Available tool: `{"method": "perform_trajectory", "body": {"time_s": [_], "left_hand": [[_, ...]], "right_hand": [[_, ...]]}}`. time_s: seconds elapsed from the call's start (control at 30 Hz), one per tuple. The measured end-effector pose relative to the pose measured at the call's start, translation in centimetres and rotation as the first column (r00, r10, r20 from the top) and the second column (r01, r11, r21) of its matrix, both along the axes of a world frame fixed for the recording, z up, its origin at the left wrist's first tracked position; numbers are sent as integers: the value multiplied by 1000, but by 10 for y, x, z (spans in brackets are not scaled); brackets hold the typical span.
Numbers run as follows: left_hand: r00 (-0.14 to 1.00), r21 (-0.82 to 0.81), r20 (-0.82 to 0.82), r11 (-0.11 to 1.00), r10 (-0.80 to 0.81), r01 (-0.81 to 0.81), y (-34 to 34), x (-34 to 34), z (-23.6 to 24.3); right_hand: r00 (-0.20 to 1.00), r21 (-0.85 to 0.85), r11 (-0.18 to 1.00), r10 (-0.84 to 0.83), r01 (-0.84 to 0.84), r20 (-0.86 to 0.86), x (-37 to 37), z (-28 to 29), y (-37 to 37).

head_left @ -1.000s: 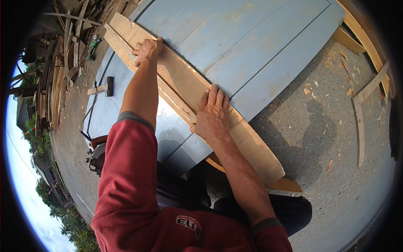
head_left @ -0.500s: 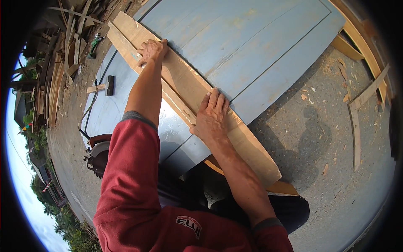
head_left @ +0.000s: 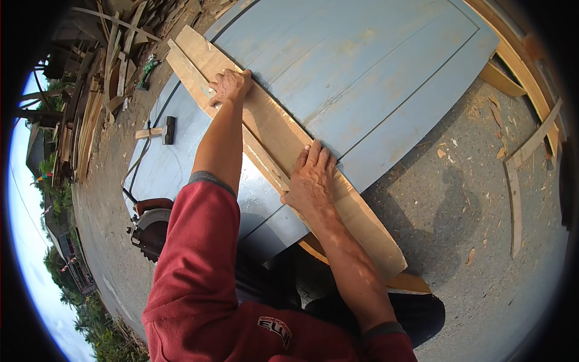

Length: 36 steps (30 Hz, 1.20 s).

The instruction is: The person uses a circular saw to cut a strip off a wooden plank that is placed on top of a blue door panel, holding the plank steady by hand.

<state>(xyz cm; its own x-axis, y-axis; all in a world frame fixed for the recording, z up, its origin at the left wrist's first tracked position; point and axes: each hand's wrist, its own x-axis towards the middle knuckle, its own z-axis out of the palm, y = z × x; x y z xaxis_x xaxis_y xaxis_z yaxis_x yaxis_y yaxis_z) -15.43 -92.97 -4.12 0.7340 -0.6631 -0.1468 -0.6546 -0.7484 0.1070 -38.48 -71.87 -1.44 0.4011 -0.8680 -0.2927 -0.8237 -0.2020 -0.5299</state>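
My left hand [head_left: 230, 87] is curled over a long pale wooden board [head_left: 371, 232] toward its far end, its fingertips at the edge beside a blue-grey painted panel [head_left: 374, 72]. My right hand [head_left: 310, 178] grips the same board lower down, fingers across its top and thumb at a narrower wooden strip [head_left: 262, 154] along its left side. The board lies diagonally along the panel's edge. Left of it is a second, lighter painted panel [head_left: 268, 232], with a hammer [head_left: 169, 130] lying on it.
A circular saw [head_left: 148, 232] sits beside my left arm. A green power tool [head_left: 148, 72] lies on the ground near piled scrap wood [head_left: 87, 127]. Curved timber [head_left: 531, 72] and a loose slat [head_left: 515, 205] are at the right, with shavings on the concrete.
The scene has shifted slightly down and, mostly on the left, rightward in the view. Both my hands stay on the board in much the same grip.
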Motion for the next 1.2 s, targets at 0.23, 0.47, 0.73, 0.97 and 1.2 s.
{"method": "perform_trajectory", "body": {"time_s": [0.23,0.47,0.73,0.97,1.2], "left_hand": [[1000,22,-13,1000,-13,13,-1,4,-4],[997,51,79,999,8,-12,-3,12,-8],[998,80,67,997,1,-6,-10,0,-12],[999,72,48,997,-24,20,-9,1,2],[998,83,51,996,-34,30,-4,-3,-4]], "right_hand": [[1000,-4,1000,6,-6,1,0,-1,1],[994,-69,998,7,-15,-111,8,-2,5],[990,-144,989,-43,23,-137,7,-15,7],[989,-177,984,-22,-5,-148,2,1,6],[995,-163,986,-30,15,-90,4,-8,13]]}}
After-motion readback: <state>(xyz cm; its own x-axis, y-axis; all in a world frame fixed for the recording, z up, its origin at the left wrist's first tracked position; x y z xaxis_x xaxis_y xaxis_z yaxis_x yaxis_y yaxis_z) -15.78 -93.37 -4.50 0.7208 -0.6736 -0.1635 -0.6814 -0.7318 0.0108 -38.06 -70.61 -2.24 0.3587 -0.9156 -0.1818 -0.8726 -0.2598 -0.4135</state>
